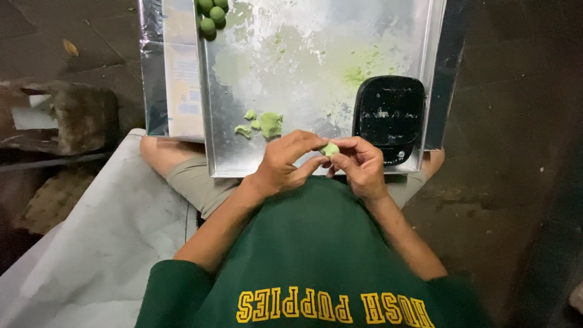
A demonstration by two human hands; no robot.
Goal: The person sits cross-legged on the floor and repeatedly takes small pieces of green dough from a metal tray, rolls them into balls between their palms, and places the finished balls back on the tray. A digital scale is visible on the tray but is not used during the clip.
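Over the near edge of the metal tray (225, 152), the left hand (282, 164) and right hand (363, 165) are meeting with wrists bent inward, each grip closing its fingertips on one small green dough piece (330, 149) pinched between them. Just beyond the grip, loose green dough scraps (267, 123) are lying on the floured tray, and a black scale (389, 115) is sitting beyond the right hand. Far beyond the grip, finished green balls (211, 15) are clustering at the tray's far corner.

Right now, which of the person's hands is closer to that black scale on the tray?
The right hand: it sits just below the black scale. The left hand is farther off, down and to the scale's left.
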